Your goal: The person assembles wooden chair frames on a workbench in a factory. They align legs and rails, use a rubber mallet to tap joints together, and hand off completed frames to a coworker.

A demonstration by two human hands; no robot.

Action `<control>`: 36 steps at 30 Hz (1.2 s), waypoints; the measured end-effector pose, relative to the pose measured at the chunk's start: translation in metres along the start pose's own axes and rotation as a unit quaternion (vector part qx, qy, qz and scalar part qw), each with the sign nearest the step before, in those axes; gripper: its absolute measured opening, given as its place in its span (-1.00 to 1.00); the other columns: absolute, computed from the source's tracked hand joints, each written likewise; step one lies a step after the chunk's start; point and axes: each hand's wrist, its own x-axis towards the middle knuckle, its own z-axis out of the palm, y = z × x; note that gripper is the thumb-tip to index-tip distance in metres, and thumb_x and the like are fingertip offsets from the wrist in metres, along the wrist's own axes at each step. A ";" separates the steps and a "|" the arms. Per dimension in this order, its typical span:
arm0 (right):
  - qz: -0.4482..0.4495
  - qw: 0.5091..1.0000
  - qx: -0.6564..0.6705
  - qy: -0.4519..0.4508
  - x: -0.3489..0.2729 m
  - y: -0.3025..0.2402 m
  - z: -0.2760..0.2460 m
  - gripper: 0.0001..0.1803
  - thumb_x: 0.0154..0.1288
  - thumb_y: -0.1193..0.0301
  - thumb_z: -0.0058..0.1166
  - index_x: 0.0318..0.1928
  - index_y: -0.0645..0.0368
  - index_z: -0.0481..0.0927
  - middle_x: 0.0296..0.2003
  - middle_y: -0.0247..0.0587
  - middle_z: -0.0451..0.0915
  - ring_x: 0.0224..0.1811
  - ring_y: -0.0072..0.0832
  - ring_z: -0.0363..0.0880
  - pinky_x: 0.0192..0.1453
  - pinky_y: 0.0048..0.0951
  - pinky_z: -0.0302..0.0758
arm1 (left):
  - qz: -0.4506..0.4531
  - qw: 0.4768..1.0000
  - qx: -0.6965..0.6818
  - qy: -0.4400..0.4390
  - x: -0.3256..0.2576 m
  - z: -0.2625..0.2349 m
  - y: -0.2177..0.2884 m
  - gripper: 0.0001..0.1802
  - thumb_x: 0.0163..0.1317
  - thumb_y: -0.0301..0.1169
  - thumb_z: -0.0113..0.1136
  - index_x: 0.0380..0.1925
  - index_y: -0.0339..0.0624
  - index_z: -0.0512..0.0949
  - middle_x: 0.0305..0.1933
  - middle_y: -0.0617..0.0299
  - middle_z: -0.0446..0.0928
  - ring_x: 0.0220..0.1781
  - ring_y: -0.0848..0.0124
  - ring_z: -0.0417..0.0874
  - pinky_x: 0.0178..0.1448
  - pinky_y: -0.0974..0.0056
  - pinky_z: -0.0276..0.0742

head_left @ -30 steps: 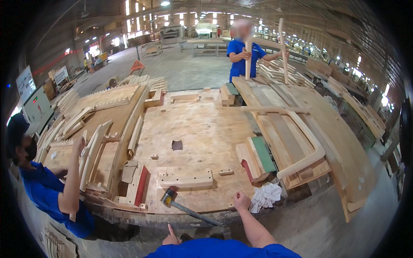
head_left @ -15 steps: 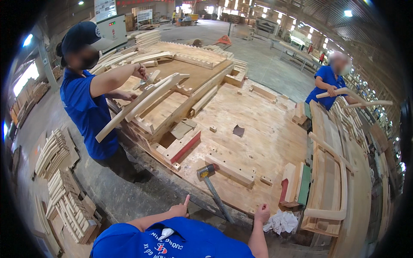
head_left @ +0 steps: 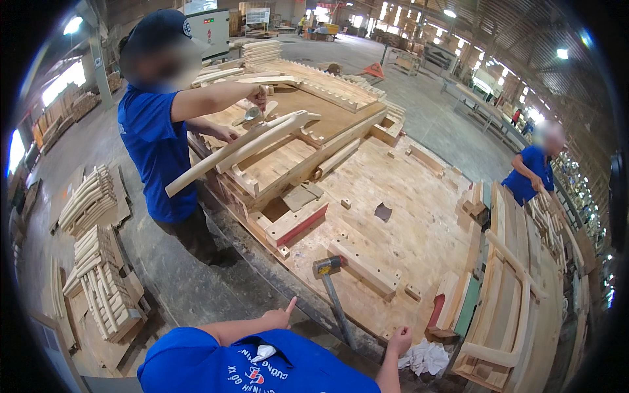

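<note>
White crumpled cloth (head_left: 426,359) lies just beside the right hand (head_left: 399,341), whose fingers curl inward, any hold impossible to tell; the left hand (head_left: 278,318) extends its index finger, the others unclear. Between them, a mallet (head_left: 335,302) crosses the wooden bench's (head_left: 419,239) near edge, its head beside a drilled block (head_left: 365,270). Red-faced (head_left: 303,225) and green-sided blocks (head_left: 466,305) flank that space.

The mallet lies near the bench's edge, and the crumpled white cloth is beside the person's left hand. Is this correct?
Not quite: the head view shows the crumpled white cloth beside the right hand, not the left hand. The mallet's place is right.
</note>
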 end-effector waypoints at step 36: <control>0.001 1.000 0.002 0.001 -0.001 -0.004 -0.003 -0.77 0.18 0.23 0.02 -0.45 0.13 0.52 -0.60 -0.13 0.55 -0.54 -0.18 0.54 -0.44 -0.16 0.40 | -0.009 1.000 0.014 -0.011 -0.002 -0.004 0.004 0.15 0.19 -0.12 0.17 0.39 -0.14 -0.55 0.02 -0.31 0.49 -0.02 -0.11 0.59 0.07 -0.04 0.51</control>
